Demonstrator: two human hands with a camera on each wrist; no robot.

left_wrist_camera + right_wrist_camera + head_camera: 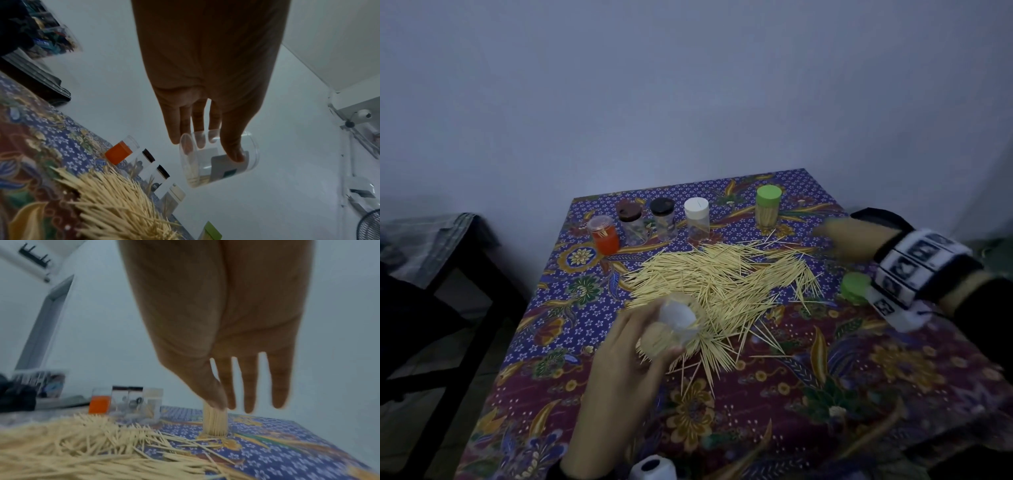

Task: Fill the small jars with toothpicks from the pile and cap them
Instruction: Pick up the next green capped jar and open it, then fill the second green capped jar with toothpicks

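The left hand [619, 346] holds a clear jar [678, 322] lying on its side above the near edge of the toothpick pile [722, 277]; its grip is closed round the jar wall, thumb on one side and fingers [185, 126] on the other. A bundle of toothpicks sits in the jar and sticks out of its mouth toward the person. No cap is on it.

The right hand [849, 236] is blurred, out at the far right of the worktop [893, 370], fingers straight and spread, carrying nothing. In the right wrist view it hangs close above a filled jar [215, 421] standing upright on the cloth; whether it touches that jar I cannot tell. That jar, with its green cap [768, 195], stands at the far right end of the row. Further left stand a white-capped jar [697, 219], two dark-capped jars [662, 219] and an orange jar [604, 236]. A loose green lid [856, 287] lies on the worktop just right of the pile, beside the right wrist.

The step in hand looks like the filling of the held jar, with one jar already filled and capped. Next, I judge, the held jar wants turning upright so the sticks settle to the bottom, perhaps a few more from the pile, then the loose green lid fetched by the free right hand and pressed or screwed on while the left steadies the jar.
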